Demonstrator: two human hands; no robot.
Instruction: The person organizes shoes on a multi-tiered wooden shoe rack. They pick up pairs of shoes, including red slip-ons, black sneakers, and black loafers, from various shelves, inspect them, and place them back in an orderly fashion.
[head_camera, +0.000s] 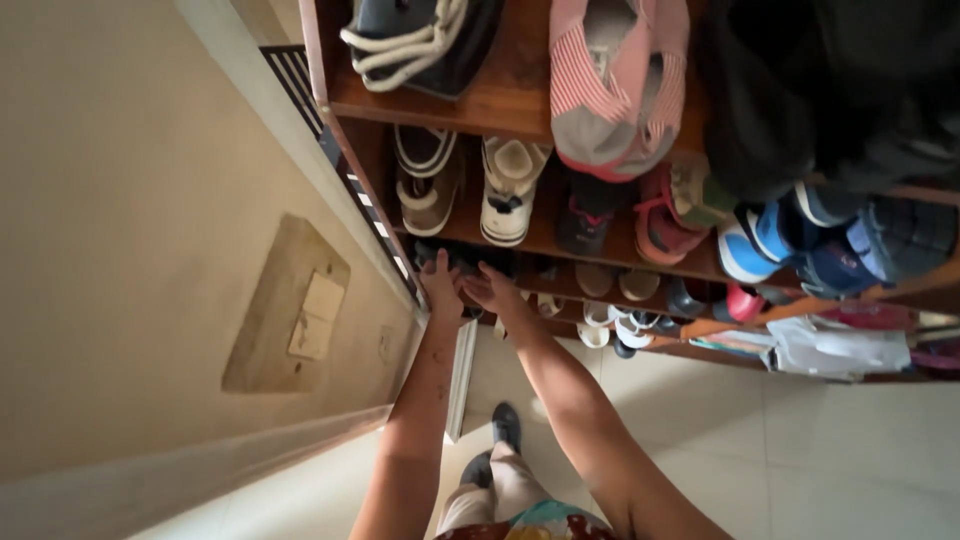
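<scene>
Where the wooden shoe rack (520, 95) meets its lower shelf, a dark shoe (455, 260) is gripped by both hands — left hand (440, 285), right hand (492, 290); fingers are curled. White sneakers (508, 190) are shelved just above.

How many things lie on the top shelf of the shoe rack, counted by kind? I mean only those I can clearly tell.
Dark shoe with thick white laces: 1
Pink-and-white striped cap with grey panel: 1
Dark cloth item at the right, kind unclear: 1
Total: 3

Both hands, left hand and right hand, reach a lower shelf, not the top shelf.
</scene>
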